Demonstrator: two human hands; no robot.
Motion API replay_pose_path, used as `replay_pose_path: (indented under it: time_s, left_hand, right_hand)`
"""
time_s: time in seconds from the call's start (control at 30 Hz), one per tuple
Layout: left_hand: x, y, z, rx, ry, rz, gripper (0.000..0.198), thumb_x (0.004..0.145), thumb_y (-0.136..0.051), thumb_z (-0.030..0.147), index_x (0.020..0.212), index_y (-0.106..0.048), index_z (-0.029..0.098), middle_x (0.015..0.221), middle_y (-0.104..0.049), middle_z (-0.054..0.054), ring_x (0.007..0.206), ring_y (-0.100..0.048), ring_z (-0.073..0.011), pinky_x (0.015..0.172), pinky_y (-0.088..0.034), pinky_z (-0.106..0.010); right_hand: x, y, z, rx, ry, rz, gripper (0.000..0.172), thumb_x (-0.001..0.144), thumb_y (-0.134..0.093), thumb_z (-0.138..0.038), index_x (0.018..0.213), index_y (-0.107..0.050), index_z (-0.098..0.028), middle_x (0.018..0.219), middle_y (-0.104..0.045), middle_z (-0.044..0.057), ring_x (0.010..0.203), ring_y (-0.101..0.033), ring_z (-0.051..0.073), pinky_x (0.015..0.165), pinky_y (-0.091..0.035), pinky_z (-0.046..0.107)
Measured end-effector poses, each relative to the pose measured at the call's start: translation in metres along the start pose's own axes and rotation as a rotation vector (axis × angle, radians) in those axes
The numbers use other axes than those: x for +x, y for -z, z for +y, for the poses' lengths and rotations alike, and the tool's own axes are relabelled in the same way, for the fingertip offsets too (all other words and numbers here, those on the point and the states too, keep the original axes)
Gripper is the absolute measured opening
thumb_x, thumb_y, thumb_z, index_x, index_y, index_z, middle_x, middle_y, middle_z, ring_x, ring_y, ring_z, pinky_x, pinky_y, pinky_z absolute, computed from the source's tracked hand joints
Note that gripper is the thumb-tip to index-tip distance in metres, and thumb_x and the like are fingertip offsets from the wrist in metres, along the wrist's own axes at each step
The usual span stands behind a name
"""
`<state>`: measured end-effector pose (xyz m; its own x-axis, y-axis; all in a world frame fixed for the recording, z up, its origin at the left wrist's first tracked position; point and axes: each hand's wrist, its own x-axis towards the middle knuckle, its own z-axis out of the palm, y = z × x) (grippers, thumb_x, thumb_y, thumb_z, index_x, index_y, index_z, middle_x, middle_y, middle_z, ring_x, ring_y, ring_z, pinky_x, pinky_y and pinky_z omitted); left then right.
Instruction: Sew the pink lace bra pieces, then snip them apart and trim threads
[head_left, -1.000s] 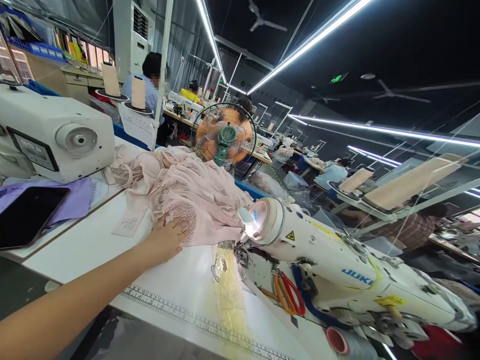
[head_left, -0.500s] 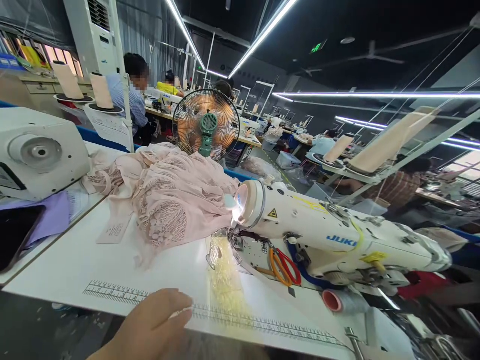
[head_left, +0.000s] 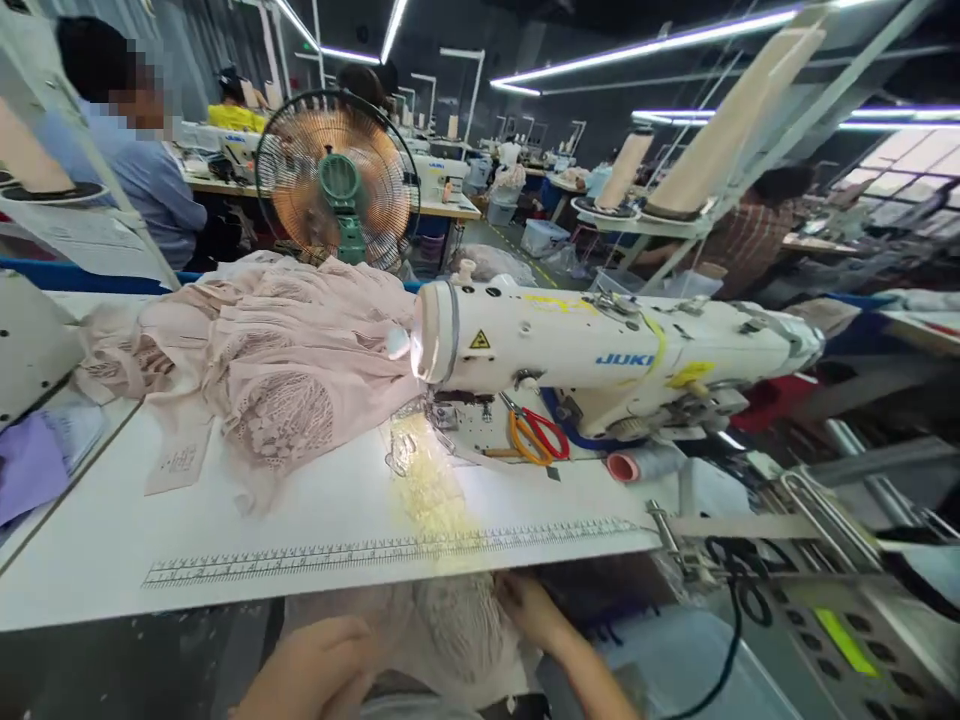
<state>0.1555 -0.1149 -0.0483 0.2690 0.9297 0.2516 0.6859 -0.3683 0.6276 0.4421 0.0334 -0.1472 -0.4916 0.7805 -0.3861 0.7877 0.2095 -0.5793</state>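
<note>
A pale pink lace garment (head_left: 461, 625) lies spread below the table's front edge, over my lap. My left hand (head_left: 319, 655) is at its left side, with curled, slightly blurred fingers closed on the fabric. At the upper right edge of the garment, my right hand (head_left: 529, 608) grips the cloth; its fingertips are partly hidden. Above, on the white table (head_left: 300, 520), a heap of similar pink lace garments (head_left: 289, 400) rests left of the JUKI sewing machine (head_left: 525, 340). A printed ruler strip (head_left: 345, 553) runs along the front edge.
Orange and red-handled scissors (head_left: 538, 435) lie under the machine arm, near a grey thread spool (head_left: 641, 465). Yellowish tape (head_left: 427, 490) covers the table before the needle. A fan (head_left: 341, 180) stands behind; thread cones (head_left: 626, 170) rise at right. A person (head_left: 150, 180) sits at left.
My view has turned right and down. The garment on my lap and my right hand now show; my left hand has dropped from over the table edge to the garment.
</note>
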Motion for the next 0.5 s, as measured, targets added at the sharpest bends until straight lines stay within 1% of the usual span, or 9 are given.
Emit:
replay_pose_path:
  time_s: [0.1,0.13,0.2,0.27,0.3,0.33,0.4,0.47,0.5]
  left_hand:
    - [-0.015,-0.02,-0.025,0.034,0.086,-0.141,0.034,0.084,-0.047,0.021,0.114,-0.06,0.031,0.104,-0.071,-0.004,0.091,-0.068,-0.0189,0.079,-0.056,-0.024]
    - [-0.019,-0.03,-0.035,0.053,0.114,-0.179,0.041,0.08,-0.052,0.021,0.119,-0.057,0.032,0.111,-0.069,-0.004,0.097,-0.067,-0.0208,0.083,-0.055,-0.027]
    - [-0.022,-0.051,-0.051,0.072,0.167,-0.227,0.064,0.071,-0.062,0.022,0.132,-0.047,0.03,0.127,-0.061,-0.008,0.113,-0.06,-0.0276,0.093,-0.051,-0.037]
    - [-0.015,-0.071,-0.054,-0.013,0.211,-0.271,0.083,0.067,-0.067,0.028,0.142,-0.033,0.025,0.138,-0.05,-0.014,0.126,-0.047,-0.0339,0.101,-0.043,-0.047]
    - [-0.008,-0.078,-0.049,-0.115,0.23,-0.3,0.086,0.068,-0.068,0.034,0.144,-0.03,0.023,0.141,-0.047,-0.016,0.129,-0.043,-0.0354,0.102,-0.04,-0.049]
    - [0.003,-0.082,-0.04,-0.25,0.243,-0.33,0.084,0.07,-0.067,0.042,0.144,-0.031,0.021,0.141,-0.047,-0.016,0.129,-0.042,-0.0362,0.102,-0.039,-0.05]
    - [0.027,-0.082,-0.016,-0.578,0.261,-0.392,0.074,0.075,-0.059,0.058,0.137,-0.044,0.021,0.133,-0.054,-0.015,0.122,-0.05,-0.0358,0.1,-0.042,-0.049]
    - [0.048,-0.067,0.005,-0.843,0.28,-0.438,0.066,0.077,-0.051,0.068,0.126,-0.056,0.023,0.117,-0.066,-0.011,0.106,-0.062,-0.0327,0.092,-0.049,-0.045]
    - [0.054,-0.054,0.01,-0.897,0.29,-0.445,0.065,0.078,-0.049,0.07,0.122,-0.059,0.023,0.111,-0.069,-0.009,0.099,-0.065,-0.0309,0.087,-0.052,-0.043]
  right_hand:
    - [-0.027,0.01,-0.006,0.011,0.019,0.011,0.013,0.087,-0.043,-0.012,0.086,-0.056,-0.016,0.084,-0.063,0.009,0.082,-0.059,0.024,0.074,-0.043,0.034]
    - [-0.041,0.017,-0.014,0.018,0.041,-0.001,0.011,0.086,-0.044,-0.014,0.085,-0.055,-0.017,0.082,-0.062,0.008,0.078,-0.059,0.023,0.071,-0.042,0.033]
    - [-0.072,0.033,-0.037,0.042,0.12,-0.03,0.007,0.084,-0.048,-0.016,0.083,-0.053,-0.021,0.08,-0.062,0.004,0.074,-0.058,0.021,0.067,-0.042,0.03]
    - [-0.103,0.054,-0.064,0.056,0.281,-0.04,0.007,0.085,-0.048,-0.018,0.082,-0.051,-0.023,0.082,-0.062,0.004,0.074,-0.057,0.02,0.065,-0.043,0.029]
    - [-0.115,0.064,-0.077,0.084,0.359,-0.006,0.009,0.086,-0.047,-0.018,0.082,-0.051,-0.024,0.081,-0.062,0.004,0.075,-0.057,0.019,0.067,-0.044,0.029]
    - [-0.124,0.075,-0.087,0.119,0.417,0.037,0.009,0.087,-0.048,-0.019,0.082,-0.051,-0.026,0.08,-0.062,0.003,0.074,-0.057,0.019,0.068,-0.044,0.028]
    - [-0.13,0.094,-0.099,0.165,0.476,0.173,0.011,0.09,-0.047,-0.021,0.082,-0.051,-0.026,0.078,-0.06,0.003,0.073,-0.057,0.019,0.068,-0.045,0.029]
    - [-0.121,0.109,-0.1,0.222,0.458,0.286,0.012,0.092,-0.045,-0.026,0.081,-0.049,-0.026,0.074,-0.057,0.002,0.067,-0.054,0.018,0.063,-0.043,0.028]
    - [-0.112,0.114,-0.097,0.273,0.429,0.319,0.012,0.093,-0.046,-0.031,0.084,-0.05,-0.025,0.072,-0.055,0.001,0.065,-0.052,0.017,0.06,-0.042,0.027]
